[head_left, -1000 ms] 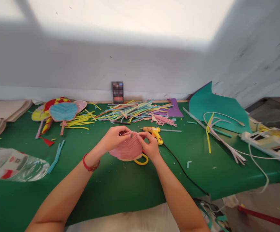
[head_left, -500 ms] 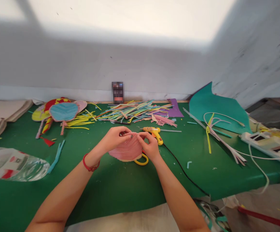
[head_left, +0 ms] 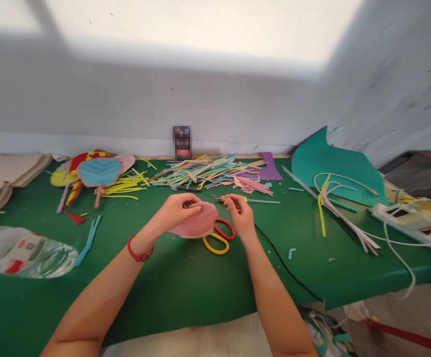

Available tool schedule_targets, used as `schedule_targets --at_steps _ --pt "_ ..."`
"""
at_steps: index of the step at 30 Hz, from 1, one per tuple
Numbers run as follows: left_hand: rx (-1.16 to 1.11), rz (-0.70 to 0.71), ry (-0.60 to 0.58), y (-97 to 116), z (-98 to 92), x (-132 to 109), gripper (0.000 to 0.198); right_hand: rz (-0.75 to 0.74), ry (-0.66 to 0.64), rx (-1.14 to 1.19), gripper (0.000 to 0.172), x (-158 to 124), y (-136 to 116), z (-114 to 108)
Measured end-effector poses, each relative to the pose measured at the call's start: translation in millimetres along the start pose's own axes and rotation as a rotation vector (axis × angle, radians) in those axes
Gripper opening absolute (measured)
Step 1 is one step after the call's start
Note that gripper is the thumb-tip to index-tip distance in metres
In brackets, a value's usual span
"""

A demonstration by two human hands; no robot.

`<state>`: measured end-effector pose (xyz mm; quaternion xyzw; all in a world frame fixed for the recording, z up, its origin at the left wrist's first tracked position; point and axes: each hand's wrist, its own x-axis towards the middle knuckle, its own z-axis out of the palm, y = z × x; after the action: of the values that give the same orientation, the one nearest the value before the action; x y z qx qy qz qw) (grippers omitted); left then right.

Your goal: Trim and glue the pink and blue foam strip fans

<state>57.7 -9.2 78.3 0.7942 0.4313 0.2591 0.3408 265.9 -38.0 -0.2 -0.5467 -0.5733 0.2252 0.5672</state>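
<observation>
Between its thumb and fingers, my left hand [head_left: 180,212] grips the upper edge of a pink ribbed fan-shaped piece [head_left: 196,222]. My right hand [head_left: 241,214] is apart from the piece, over the yellow glue gun [head_left: 243,199], most of which it hides; its fingers are curled, and whether they grip the gun cannot be made out. Scissors with red and yellow handle loops [head_left: 216,246] lie on the green table between my hands, their blades hidden under the pink piece.
Colourful strips [head_left: 200,171] lie in a pile behind my hands. Paper lollipop shapes [head_left: 98,172] are at the back left, a water bottle [head_left: 26,253] at the left. On the right are a teal sheet [head_left: 334,166], a power strip [head_left: 412,228] and cables.
My right hand has let go of the pink piece and moved right to the glue gun. The piece has tilted in my left hand, and more of the scissors' handles shows.
</observation>
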Motion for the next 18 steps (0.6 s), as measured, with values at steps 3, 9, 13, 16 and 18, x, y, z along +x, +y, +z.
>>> schedule_targets --at_steps 3,9,13,16,18 --pt "0.005 -0.001 0.001 -2 -1.0 0 0.027 0.125 0.089 -0.328 0.028 8 26 -21" --pt "0.038 0.018 -0.004 -2 -3.2 1 0.027 0.347 -0.025 -0.721 0.028 9 67 -44" --pt "0.030 0.010 -0.006 0 -4.6 0 0.026 0.379 -0.087 -0.684 0.029 12 75 -41" --pt "0.020 -0.002 -0.007 1 -4.7 -1 0.026 0.364 0.014 -0.719 0.026 16 78 -42" --pt "0.009 -0.008 -0.008 0 -4.3 -1 0.026 0.377 0.117 -0.742 0.024 18 79 -46"
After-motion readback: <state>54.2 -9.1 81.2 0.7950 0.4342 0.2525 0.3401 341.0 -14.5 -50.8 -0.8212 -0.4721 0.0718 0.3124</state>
